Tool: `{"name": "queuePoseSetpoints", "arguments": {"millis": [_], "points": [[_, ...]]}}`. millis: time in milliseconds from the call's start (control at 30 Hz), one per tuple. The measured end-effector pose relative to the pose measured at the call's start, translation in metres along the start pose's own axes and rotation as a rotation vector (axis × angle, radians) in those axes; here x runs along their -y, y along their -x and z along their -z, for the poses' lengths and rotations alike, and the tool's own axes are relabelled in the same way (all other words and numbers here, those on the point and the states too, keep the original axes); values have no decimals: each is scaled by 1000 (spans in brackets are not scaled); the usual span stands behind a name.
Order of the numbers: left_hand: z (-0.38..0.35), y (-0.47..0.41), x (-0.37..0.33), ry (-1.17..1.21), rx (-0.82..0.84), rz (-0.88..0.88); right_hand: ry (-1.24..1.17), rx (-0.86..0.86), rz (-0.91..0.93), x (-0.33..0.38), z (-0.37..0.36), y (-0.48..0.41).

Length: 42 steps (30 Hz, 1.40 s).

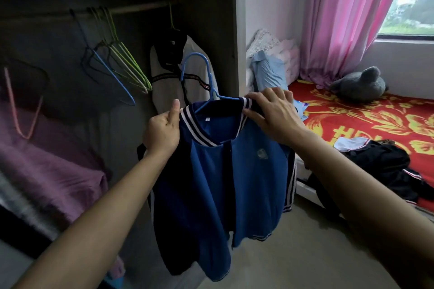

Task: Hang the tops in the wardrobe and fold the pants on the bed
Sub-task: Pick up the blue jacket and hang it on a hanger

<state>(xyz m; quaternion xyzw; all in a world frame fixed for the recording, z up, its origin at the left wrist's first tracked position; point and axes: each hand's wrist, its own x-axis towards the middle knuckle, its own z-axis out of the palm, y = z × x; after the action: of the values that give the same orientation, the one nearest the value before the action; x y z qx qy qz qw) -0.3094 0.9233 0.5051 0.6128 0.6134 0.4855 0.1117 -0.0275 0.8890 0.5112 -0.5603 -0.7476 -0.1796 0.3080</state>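
The left hand is gripping one shoulder of the blue varsity jacket, and the right hand is pinching its striped collar, seating it on the blue hanger. Next, I judge, the hook is needing a lift onto the wardrobe rail beyond.

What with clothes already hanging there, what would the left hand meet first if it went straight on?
Probably the pale jacket hanging beyond the left hand, though depth is unclear.

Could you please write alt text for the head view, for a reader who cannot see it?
The left hand and right hand hold a blue jacket on a blue hanger by its collar, facing a wardrobe rail of empty hangers.
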Motion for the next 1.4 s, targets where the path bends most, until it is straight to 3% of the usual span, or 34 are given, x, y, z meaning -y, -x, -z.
{"name": "queuePoseSetpoints", "arguments": {"millis": [100, 200, 267, 500, 767, 1067, 1333, 1400], "points": [[7, -4, -3, 50, 74, -72, -61, -59, -11, 3, -1, -5], [20, -13, -7, 239, 297, -164, -78, -94, -50, 5, 0, -9], [31, -23, -5, 120, 399, -279, -99, -89, -60, 9, 1, -13], [33, -59, 7, 28, 260, -393, -89, -127, -68, 30, 4, -35], [12, -87, 4, 138, 458, -426, 91, -189, -148, 34, 9, -38], [-24, -148, -9, -143, 480, -472, 191, -190, -225, 33, -11, -85], [-37, -252, -7, -414, 538, -454, 159, -206, -226, 13, -92, -184], [-31, -281, -10, -502, 475, -482, 115, -217, -247, 8, -109, -214]]}}
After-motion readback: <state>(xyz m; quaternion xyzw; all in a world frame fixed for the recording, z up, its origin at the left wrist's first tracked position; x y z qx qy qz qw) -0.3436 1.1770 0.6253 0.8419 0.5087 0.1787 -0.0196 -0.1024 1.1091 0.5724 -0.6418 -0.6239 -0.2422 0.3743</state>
